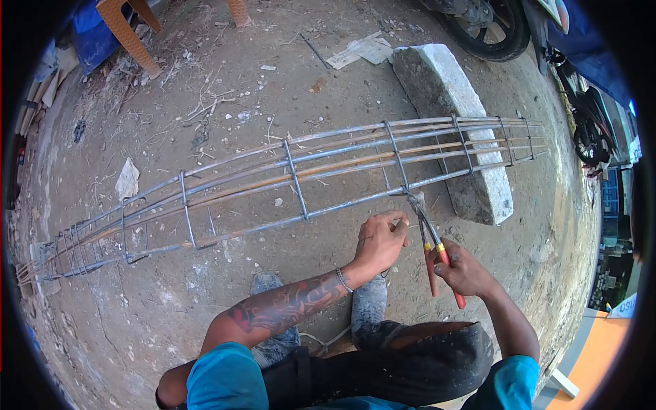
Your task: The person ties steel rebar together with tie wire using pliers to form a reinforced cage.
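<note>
A long rebar cage (298, 179) of lengthwise bars and square stirrups stretches across the view in front of me. In my right hand (465, 270) are long tying pincers (427, 229) with red and yellow handles. Their jaws meet the lower near bar of the cage, at the foot of a stirrup (395, 156). My left hand (380, 242) is just below that bar, left of the pincers, its fingers curled together. Whatever those fingers hold, if anything, is too small to make out.
A concrete block (447, 82) lies under the cage's right part. Behind are a motorcycle wheel (488, 31), an orange-brown plastic chair (130, 34) and paper scraps (361, 50). Another paper scrap (128, 180) lies on the dirt ground (205, 287) at left. My shoes are close below the cage.
</note>
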`<state>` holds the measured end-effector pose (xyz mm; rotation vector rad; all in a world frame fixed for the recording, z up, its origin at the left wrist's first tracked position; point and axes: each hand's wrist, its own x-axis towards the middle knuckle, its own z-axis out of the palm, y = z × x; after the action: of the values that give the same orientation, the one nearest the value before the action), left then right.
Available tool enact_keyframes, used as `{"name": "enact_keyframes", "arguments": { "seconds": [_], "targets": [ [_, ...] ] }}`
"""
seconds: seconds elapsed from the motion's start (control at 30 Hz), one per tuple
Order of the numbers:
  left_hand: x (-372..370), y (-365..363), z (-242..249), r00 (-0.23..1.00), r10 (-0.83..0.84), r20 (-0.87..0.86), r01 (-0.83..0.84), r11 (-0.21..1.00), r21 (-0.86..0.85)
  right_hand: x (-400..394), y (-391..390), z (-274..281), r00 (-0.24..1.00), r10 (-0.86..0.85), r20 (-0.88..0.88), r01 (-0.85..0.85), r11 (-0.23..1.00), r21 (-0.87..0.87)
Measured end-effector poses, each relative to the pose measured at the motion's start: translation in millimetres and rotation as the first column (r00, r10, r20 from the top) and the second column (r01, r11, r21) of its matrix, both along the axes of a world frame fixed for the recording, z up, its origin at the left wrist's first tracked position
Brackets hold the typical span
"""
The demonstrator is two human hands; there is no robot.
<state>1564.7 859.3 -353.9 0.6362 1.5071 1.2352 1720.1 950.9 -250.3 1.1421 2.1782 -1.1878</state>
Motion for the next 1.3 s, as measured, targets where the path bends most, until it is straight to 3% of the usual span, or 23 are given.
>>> {"name": "enact_keyframes", "arguments": {
  "seconds": [0.23, 0.33, 0.43, 0.5, 0.63, 0.73, 0.77, 0.83, 0.87, 0.9, 0.97, 1.0, 1.03, 1.07, 1.13, 1.2, 1.23, 1.3],
  "targets": [
    [4, 2, 4, 0.998, 0.048, -0.043, -0.048, 0.999, 0.009, -10, 2, 12, 0.998, 0.024, 0.050, -0.024, 1.000, -0.010],
    [2, 2, 6, 0.997, 0.029, -0.067, -0.030, 0.999, -0.013, -7, 0, 7, 0.988, 0.147, -0.036, -0.142, 0.982, 0.125],
    [4, 1, 2, 0.997, 0.047, -0.064, -0.045, 0.999, 0.021, -11, 0, 10, 0.993, 0.114, -0.030, -0.110, 0.987, 0.116],
    [6, 2, -2, 0.996, 0.046, -0.077, -0.045, 0.999, 0.024, -10, -1, 8, 0.991, -0.129, 0.014, 0.130, 0.988, -0.085],
    [6, 2, 2, 0.991, 0.031, -0.132, -0.030, 0.999, 0.010, -15, -4, 13, 0.995, -0.094, 0.029, 0.096, 0.993, -0.064],
    [6, 1, 5, 0.992, 0.030, -0.121, -0.030, 1.000, 0.002, -18, -7, 12, 0.975, -0.193, 0.111, 0.204, 0.973, -0.108],
    [9, 1, 1, 0.992, 0.032, -0.123, -0.031, 1.000, 0.004, -19, -8, 13, 0.984, -0.106, 0.142, 0.108, 0.994, -0.005],
    [18, 2, -11, 0.932, 0.139, -0.334, -0.098, 0.986, 0.138, -18, -7, 13, 0.984, -0.022, 0.179, 0.004, 0.995, 0.096],
    [14, 2, 4, 0.931, 0.139, -0.337, -0.097, 0.985, 0.140, -13, -7, 11, 0.990, 0.031, 0.137, -0.060, 0.976, 0.210],
    [10, 3, 21, 0.685, 0.347, -0.640, -0.091, 0.913, 0.397, -10, -5, 9, 0.991, 0.088, 0.101, -0.117, 0.939, 0.325],
    [6, 25, 27, 0.322, 0.569, -0.756, 0.036, 0.791, 0.611, -9, -1, 6, 0.979, 0.134, 0.157, -0.189, 0.884, 0.427],
    [10, 49, 15, 0.495, 0.460, -0.737, 0.305, 0.703, 0.643, -6, -3, 3, 0.961, 0.169, 0.221, -0.261, 0.823, 0.505],
    [8, 61, 17, 0.620, 0.299, -0.725, 0.523, 0.530, 0.667, -3, -5, -1, 0.962, 0.163, 0.219, -0.255, 0.826, 0.502],
    [7, 66, 19, 0.616, 0.304, -0.726, 0.526, 0.527, 0.667, -1, -3, -4, 0.955, 0.174, 0.241, -0.281, 0.797, 0.534],
    [7, 75, 26, 0.478, -0.229, -0.848, 0.722, 0.652, 0.231, -3, 3, 0, 0.944, 0.195, 0.267, -0.318, 0.758, 0.569],
    [12, 79, 11, 0.448, -0.228, -0.865, 0.709, 0.680, 0.188, -7, 2, 16, 0.952, 0.178, 0.251, -0.288, 0.801, 0.525],
    [14, 81, 0, 0.460, -0.090, -0.884, 0.708, 0.638, 0.303, -9, 6, 25, 0.955, 0.172, 0.240, -0.277, 0.805, 0.525],
    [18, 77, -13, 0.456, 0.163, -0.875, 0.690, 0.557, 0.463, 1, 19, 42, 0.989, -0.006, 0.150, -0.027, 0.975, 0.222]
  ]
}}
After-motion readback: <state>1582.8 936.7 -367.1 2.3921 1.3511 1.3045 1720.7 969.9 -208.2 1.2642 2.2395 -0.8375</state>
